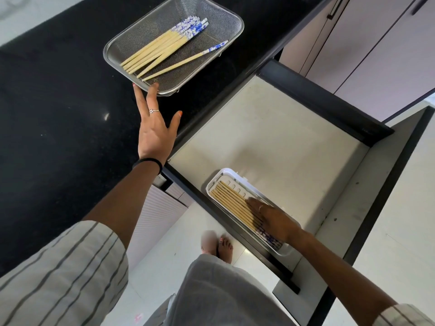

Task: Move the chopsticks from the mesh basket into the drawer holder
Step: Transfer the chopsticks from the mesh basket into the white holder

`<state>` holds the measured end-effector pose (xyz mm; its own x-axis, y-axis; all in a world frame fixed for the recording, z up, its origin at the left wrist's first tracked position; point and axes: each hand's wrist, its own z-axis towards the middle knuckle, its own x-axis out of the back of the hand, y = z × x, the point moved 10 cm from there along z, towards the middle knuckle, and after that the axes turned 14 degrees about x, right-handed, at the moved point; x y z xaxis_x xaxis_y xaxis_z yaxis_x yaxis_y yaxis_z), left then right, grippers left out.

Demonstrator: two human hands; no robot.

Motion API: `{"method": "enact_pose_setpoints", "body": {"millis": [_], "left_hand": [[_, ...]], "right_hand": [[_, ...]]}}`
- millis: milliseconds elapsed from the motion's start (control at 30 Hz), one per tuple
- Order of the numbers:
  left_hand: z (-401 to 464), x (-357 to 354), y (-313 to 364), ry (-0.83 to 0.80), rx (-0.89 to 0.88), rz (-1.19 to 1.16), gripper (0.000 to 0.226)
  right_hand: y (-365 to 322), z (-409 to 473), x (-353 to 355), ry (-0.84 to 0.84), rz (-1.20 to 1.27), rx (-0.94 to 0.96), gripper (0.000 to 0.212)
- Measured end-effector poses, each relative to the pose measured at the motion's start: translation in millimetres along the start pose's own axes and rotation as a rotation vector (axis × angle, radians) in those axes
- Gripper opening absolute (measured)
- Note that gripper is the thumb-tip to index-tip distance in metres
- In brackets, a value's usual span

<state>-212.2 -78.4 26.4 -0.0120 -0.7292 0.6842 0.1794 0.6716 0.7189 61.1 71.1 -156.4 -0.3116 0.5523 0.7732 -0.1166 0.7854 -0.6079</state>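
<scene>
Currently, I read the right hand (268, 216) flat, fingers straight, pressing chopsticks (235, 205) in the holder (213, 182). My left hand (154, 128) is spread, gripping nothing, fingertips at the mesh basket (113, 47) rim. The remaining chopsticks (162, 50) lie beyond those fingertips, long axis diagonal, patterned ends far-right. Risk: a rim nudge slides the basket and scatters them.

Bright, even daylight; wide-angle edge distortion
</scene>
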Motion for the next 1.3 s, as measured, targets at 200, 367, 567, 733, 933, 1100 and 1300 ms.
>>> {"method": "enact_pose_setpoints", "body": {"millis": [200,367,567,733,933,1100,1300], "left_hand": [[1,-1,-1,-0.003,0.002,0.000,0.069],[2,-3,-2,-0.034,-0.003,-0.018,0.070],[3,-2,-3,-0.061,0.003,-0.056,0.069],[1,-1,-2,-0.077,0.015,-0.080,0.067],[1,1,-3,-0.094,0.025,-0.107,0.066],[2,2,-2,-0.093,0.004,-0.131,0.064],[2,1,-4,-0.103,0.003,-0.119,0.064]], "right_hand": [[-3,-1,0,0.043,0.125,-0.054,0.039],[13,-9,-6,0.028,0.270,-0.247,0.057],[3,-6,3,-0.010,0.213,-0.256,0.062],[-20,11,50,0.104,0.212,-0.211,0.033],[-71,52,151,0.315,0.225,-0.107,0.022],[-97,99,229,0.499,0.020,0.048,0.026],[-141,157,301,0.632,-0.102,0.213,0.026]]}}
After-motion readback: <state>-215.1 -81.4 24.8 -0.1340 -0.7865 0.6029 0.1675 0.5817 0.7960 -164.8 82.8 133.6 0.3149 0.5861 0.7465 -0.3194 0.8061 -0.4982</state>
